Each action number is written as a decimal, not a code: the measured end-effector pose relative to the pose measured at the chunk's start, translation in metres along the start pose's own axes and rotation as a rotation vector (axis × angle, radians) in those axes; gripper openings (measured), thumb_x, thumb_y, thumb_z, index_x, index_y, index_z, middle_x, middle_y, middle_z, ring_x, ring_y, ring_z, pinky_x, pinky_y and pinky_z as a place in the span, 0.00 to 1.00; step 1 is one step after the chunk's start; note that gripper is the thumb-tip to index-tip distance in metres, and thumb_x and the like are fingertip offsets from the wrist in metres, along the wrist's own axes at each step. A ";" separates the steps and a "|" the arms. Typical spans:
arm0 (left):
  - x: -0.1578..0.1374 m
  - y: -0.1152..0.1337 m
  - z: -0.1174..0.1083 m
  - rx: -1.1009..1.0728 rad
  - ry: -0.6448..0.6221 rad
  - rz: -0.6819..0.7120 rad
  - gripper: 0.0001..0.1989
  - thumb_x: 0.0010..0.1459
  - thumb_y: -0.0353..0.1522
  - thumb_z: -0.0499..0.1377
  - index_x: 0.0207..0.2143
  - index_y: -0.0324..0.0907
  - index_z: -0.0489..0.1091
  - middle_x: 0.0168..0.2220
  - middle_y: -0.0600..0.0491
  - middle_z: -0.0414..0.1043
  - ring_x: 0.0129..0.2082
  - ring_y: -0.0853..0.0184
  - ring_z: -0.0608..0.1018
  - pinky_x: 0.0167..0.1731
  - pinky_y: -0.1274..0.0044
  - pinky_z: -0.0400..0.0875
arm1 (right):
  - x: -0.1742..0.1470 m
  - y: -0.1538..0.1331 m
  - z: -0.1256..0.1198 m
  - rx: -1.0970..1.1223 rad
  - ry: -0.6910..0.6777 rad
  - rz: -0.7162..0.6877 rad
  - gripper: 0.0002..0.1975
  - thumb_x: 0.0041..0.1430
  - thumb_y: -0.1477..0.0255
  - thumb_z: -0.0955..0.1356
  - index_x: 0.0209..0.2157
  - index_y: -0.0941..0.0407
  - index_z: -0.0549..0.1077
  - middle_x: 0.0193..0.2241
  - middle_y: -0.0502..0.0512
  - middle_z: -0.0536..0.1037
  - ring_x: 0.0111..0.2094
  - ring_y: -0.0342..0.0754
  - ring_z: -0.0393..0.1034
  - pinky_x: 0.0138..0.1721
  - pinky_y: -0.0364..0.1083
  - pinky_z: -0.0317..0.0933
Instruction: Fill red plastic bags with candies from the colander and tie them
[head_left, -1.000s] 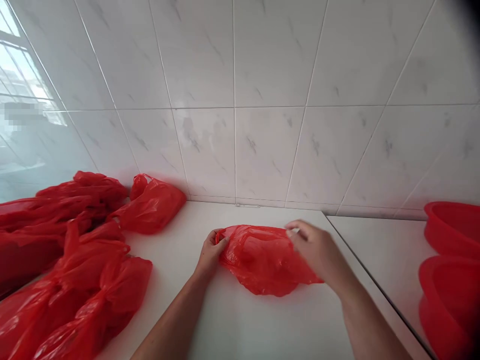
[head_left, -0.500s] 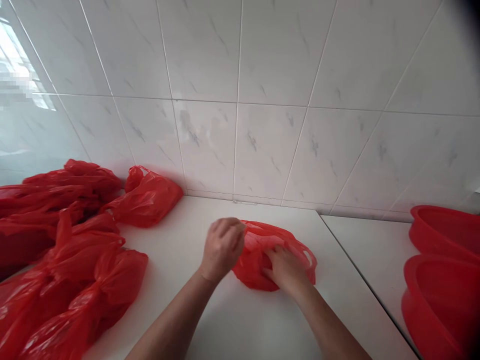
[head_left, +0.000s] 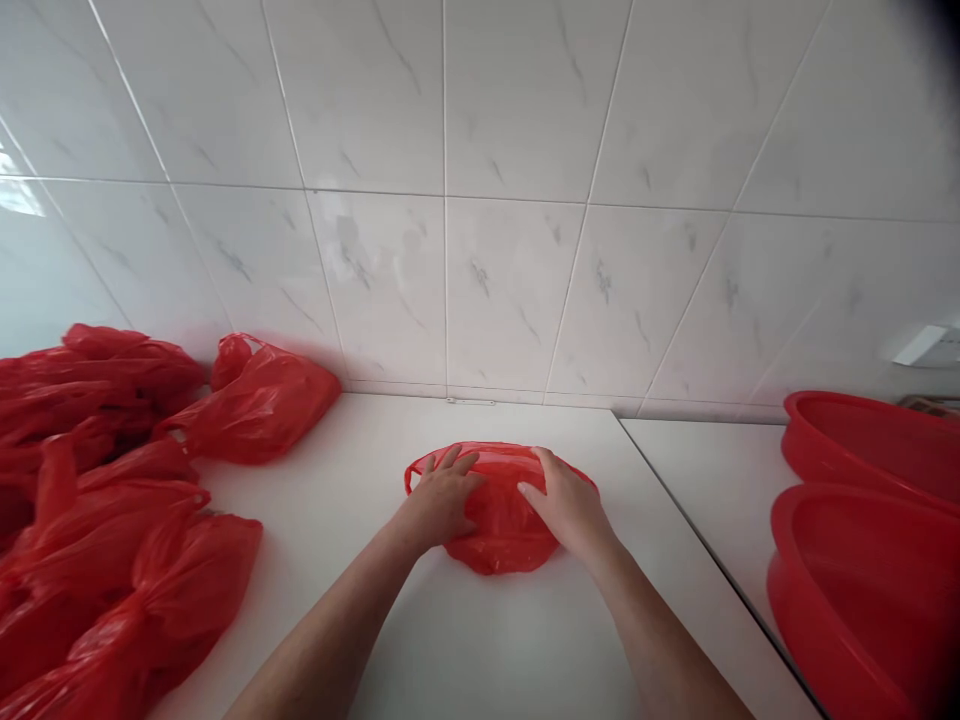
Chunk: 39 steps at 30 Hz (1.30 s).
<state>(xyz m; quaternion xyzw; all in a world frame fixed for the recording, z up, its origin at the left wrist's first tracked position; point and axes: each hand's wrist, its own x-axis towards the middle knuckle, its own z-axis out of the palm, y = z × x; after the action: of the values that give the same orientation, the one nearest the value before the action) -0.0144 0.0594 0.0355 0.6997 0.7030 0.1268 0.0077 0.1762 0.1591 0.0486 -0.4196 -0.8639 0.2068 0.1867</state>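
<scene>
A red plastic bag (head_left: 510,510) lies on the white tabletop (head_left: 495,640) in front of me, its top loose and its handle loops out to the sides. My left hand (head_left: 442,500) rests on the bag's left side with fingers spread. On the bag's right side is my right hand (head_left: 571,500), thumb apart from the other fingers. Neither hand is closed on the plastic. Whatever the bag holds, if anything, is hidden.
Several tied red plastic bags (head_left: 187,590) are heaped at the left, one more bag (head_left: 262,400) against the tiled wall (head_left: 517,290). Two red plastic basins (head_left: 795,560) stand at the right, beyond a seam in the tabletop. A white fixture (head_left: 926,345) is on the wall.
My left hand has come down from a closed raised pose and opened onto the bag. The bag is spread wider to the left. The view has turned slightly right.
</scene>
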 end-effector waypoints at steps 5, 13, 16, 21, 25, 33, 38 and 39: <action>-0.002 -0.006 0.004 -0.112 0.232 0.024 0.23 0.50 0.32 0.60 0.50 0.52 0.67 0.59 0.50 0.61 0.59 0.54 0.63 0.54 0.58 0.63 | 0.008 0.022 0.005 0.008 -0.036 0.112 0.24 0.60 0.65 0.63 0.57 0.54 0.60 0.41 0.54 0.75 0.39 0.49 0.71 0.35 0.44 0.61; -0.026 -0.003 0.006 0.022 0.785 0.097 0.07 0.56 0.32 0.58 0.38 0.44 0.70 0.44 0.47 0.72 0.48 0.58 0.71 0.48 0.63 0.64 | 0.001 0.003 -0.002 0.016 0.119 -0.081 0.08 0.64 0.70 0.59 0.39 0.51 0.68 0.29 0.46 0.75 0.27 0.44 0.67 0.29 0.43 0.57; -0.034 0.017 0.005 0.038 0.609 0.318 0.16 0.54 0.41 0.60 0.42 0.43 0.69 0.45 0.46 0.73 0.48 0.55 0.72 0.52 0.59 0.59 | -0.004 -0.007 0.008 0.010 0.009 -0.213 0.09 0.62 0.74 0.60 0.35 0.52 0.71 0.33 0.48 0.75 0.34 0.45 0.69 0.33 0.43 0.58; -0.035 0.036 0.019 0.075 0.290 0.295 0.11 0.58 0.37 0.57 0.42 0.44 0.68 0.37 0.51 0.74 0.37 0.62 0.75 0.58 0.56 0.52 | -0.007 -0.009 0.029 -0.057 -0.153 -0.287 0.11 0.54 0.82 0.61 0.27 0.55 0.71 0.30 0.50 0.72 0.32 0.45 0.66 0.30 0.43 0.57; -0.032 0.026 0.029 0.202 0.286 0.289 0.13 0.59 0.23 0.48 0.26 0.43 0.66 0.19 0.58 0.65 0.20 0.70 0.67 0.57 0.56 0.54 | -0.007 -0.004 0.030 0.044 -0.247 -0.263 0.07 0.56 0.76 0.64 0.29 0.55 0.73 0.34 0.51 0.71 0.33 0.44 0.67 0.31 0.42 0.59; -0.036 0.026 0.017 -0.043 0.587 0.406 0.22 0.62 0.47 0.47 0.43 0.40 0.68 0.32 0.48 0.72 0.30 0.65 0.73 0.52 0.59 0.60 | -0.003 -0.005 0.009 0.114 -0.109 -0.223 0.13 0.61 0.71 0.61 0.44 0.52 0.74 0.46 0.53 0.73 0.48 0.48 0.66 0.47 0.46 0.61; -0.035 0.013 0.022 -0.176 0.884 0.012 0.28 0.58 0.41 0.57 0.58 0.47 0.54 0.60 0.39 0.53 0.61 0.52 0.58 0.56 0.57 0.57 | -0.004 -0.002 0.013 0.014 -0.158 -0.121 0.24 0.61 0.60 0.63 0.58 0.49 0.64 0.56 0.54 0.64 0.57 0.53 0.58 0.53 0.50 0.57; -0.033 0.010 0.022 -0.270 0.904 -0.132 0.32 0.56 0.41 0.59 0.60 0.47 0.51 0.63 0.39 0.48 0.63 0.51 0.54 0.56 0.57 0.58 | -0.005 -0.002 0.014 0.000 -0.181 -0.110 0.27 0.60 0.59 0.64 0.60 0.48 0.61 0.57 0.53 0.63 0.57 0.53 0.56 0.54 0.51 0.56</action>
<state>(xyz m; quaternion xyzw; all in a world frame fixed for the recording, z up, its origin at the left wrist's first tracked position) 0.0000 0.0300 0.0103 0.5210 0.6562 0.5079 -0.2000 0.1704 0.1509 0.0370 -0.3509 -0.8990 0.2335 0.1189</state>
